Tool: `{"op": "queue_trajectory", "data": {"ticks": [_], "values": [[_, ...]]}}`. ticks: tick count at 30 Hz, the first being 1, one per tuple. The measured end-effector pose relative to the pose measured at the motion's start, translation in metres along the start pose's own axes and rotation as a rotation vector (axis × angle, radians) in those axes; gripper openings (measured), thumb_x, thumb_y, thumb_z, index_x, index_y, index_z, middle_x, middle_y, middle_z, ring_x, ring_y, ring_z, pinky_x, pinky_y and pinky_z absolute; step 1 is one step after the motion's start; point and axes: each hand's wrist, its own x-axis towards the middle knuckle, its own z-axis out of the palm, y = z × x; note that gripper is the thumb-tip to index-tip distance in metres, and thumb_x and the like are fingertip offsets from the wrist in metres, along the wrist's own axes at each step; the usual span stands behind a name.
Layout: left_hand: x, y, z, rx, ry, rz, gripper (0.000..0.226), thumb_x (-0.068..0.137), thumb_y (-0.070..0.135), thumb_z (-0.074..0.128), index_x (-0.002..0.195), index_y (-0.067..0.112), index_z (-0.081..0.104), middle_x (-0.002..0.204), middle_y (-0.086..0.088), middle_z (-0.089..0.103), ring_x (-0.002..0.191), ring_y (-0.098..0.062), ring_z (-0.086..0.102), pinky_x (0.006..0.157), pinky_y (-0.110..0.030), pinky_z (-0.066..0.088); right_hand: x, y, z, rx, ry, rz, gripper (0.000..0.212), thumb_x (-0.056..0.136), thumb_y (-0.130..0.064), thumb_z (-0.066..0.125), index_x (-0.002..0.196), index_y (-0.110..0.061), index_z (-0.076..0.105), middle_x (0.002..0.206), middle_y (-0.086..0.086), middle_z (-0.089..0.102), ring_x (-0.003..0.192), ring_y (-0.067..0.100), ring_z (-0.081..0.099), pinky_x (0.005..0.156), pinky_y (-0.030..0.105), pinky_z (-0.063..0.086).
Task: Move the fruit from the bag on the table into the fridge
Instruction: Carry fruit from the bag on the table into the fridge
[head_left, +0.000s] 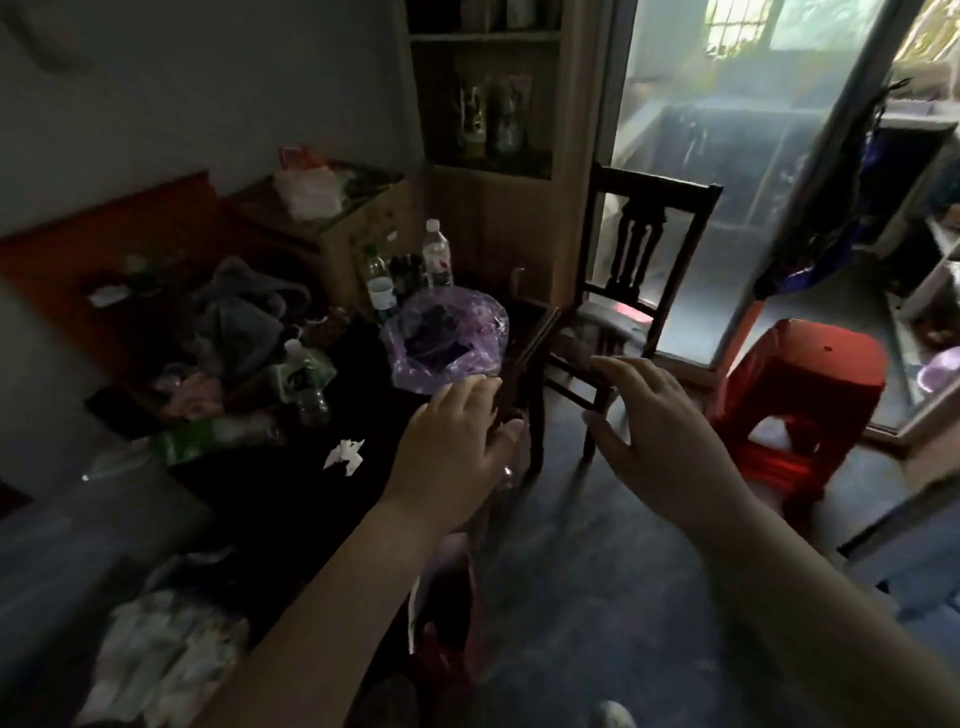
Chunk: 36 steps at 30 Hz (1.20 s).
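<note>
1. The bag (447, 338) is thin, translucent purple plastic. It stands open-mouthed on the dark table (291, 467), at the table's far right corner.
2. The fruit (431, 332) shows as a dark mass inside the bag (the kind cannot be told in this dim light).
3. The left hand (457, 436) is held out just short of the bag's near edge. Its fingers are nearly straight and close together, and they grip nothing.
4. The right hand (654, 431) hovers to the right of the bag, clear of the table. Its fingers are loosely curved, the thumb is spread away from them, and it holds nothing.
5. Two clear plastic bottles (436, 254) stand just behind the bag.
6. A crumpled white tissue (345, 453) lies on the table, nearer the person than the bag and to its left.
7. Blurred clutter covers the tabletop left of the bag.
8. A dark wooden chair (644, 260) stands right of the bag, and a red stool (800, 384) stands farther right.
9. A wooden shelf unit (488, 104) rises behind the bag, with a bright glass door (727, 156) to the unit's right.
</note>
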Motion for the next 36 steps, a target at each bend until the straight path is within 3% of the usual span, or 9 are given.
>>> {"op": "queue_trajectory", "data": {"ticks": [7,13,19,23,32,36], "values": [[0.048,0.006,0.035,0.000,0.030,-0.139,0.065,0.090,0.054,0.025,0.136,0.012,0.043,0.137,-0.004,0.048,0.129,-0.019,0.041,0.102,-0.033,0.035,0.052,0.054,0.005,0.049,-0.067,-0.118,0.051,0.089,-0.028,0.060,0.136,-0.014,0.046,0.132,0.002,0.051,0.123,0.019,0.044,0.099,0.019,0.027],[0.099,0.014,0.071,-0.006,0.063,-0.233,0.051,0.095,0.040,0.044,0.136,0.009,0.044,0.137,-0.007,0.048,0.129,-0.021,0.041,0.104,-0.035,0.038,0.095,0.111,0.003,0.084,-0.071,-0.132,0.050,0.089,-0.028,0.060,0.136,-0.015,0.047,0.133,0.001,0.051,0.126,0.018,0.043,0.100,0.017,0.026],[0.124,-0.002,0.098,0.029,0.046,-0.311,0.055,0.094,0.045,0.040,0.136,0.008,0.043,0.137,-0.007,0.048,0.129,-0.020,0.041,0.103,-0.032,0.035,0.136,0.140,0.044,0.149,-0.150,-0.161,0.051,0.088,-0.026,0.061,0.135,-0.013,0.047,0.132,0.002,0.051,0.124,0.020,0.045,0.099,0.023,0.032],[0.136,-0.033,0.106,0.072,0.041,-0.368,0.064,0.091,0.051,0.028,0.135,0.008,0.045,0.135,-0.007,0.050,0.127,-0.021,0.044,0.101,-0.033,0.038,0.171,0.133,0.079,0.181,-0.213,-0.217,0.051,0.088,-0.024,0.061,0.135,-0.013,0.047,0.132,0.003,0.052,0.124,0.021,0.046,0.100,0.024,0.032],[0.197,-0.148,0.150,0.013,-0.056,-0.451,0.051,0.095,0.038,0.046,0.139,0.012,0.041,0.142,-0.004,0.044,0.132,-0.017,0.037,0.108,-0.034,0.032,0.275,0.110,0.184,0.154,-0.358,-0.309,0.048,0.087,-0.020,0.061,0.133,-0.010,0.049,0.130,0.003,0.054,0.116,0.022,0.054,0.091,0.019,0.034],[0.232,-0.202,0.172,-0.012,-0.120,-0.444,0.055,0.092,0.043,0.037,0.138,0.011,0.043,0.140,-0.006,0.046,0.129,-0.021,0.042,0.104,-0.040,0.039,0.325,0.105,0.233,0.148,-0.446,-0.285,0.049,0.088,-0.017,0.061,0.134,-0.012,0.047,0.133,0.001,0.051,0.120,0.019,0.051,0.092,0.017,0.030]]}}
